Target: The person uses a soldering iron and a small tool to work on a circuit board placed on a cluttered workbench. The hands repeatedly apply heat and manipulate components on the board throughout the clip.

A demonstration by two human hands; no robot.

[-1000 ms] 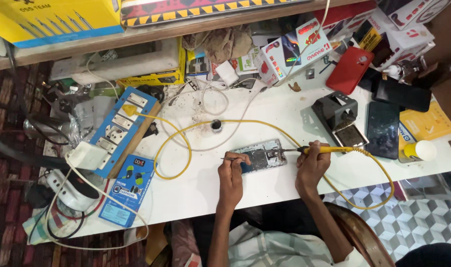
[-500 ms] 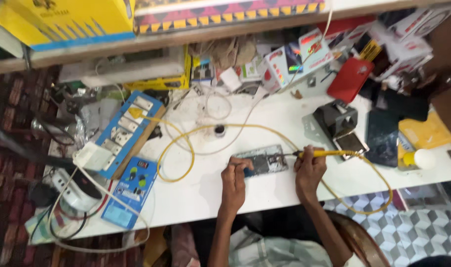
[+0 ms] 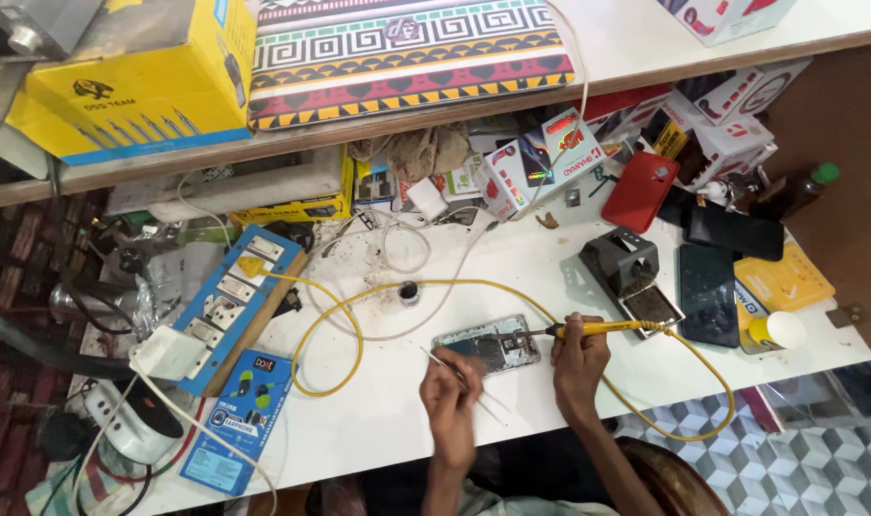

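Note:
An opened phone lies flat on the white bench, its insides showing. My right hand grips a yellow-handled soldering iron with the tip over the phone's right end. Its yellow cable loops left to a blue power strip. My left hand holds thin metal tweezers just left of and below the phone.
A black iron stand sits right of the phone. Dark phones, a red case and small boxes crowd the back right. A small black pot and white cable lie behind the phone. A shelf overhangs the back.
The view has shifted and come closer. My left hand has drawn back slightly from the phone toward me, tweezers still in it. The soldering iron stays at the phone's right end.

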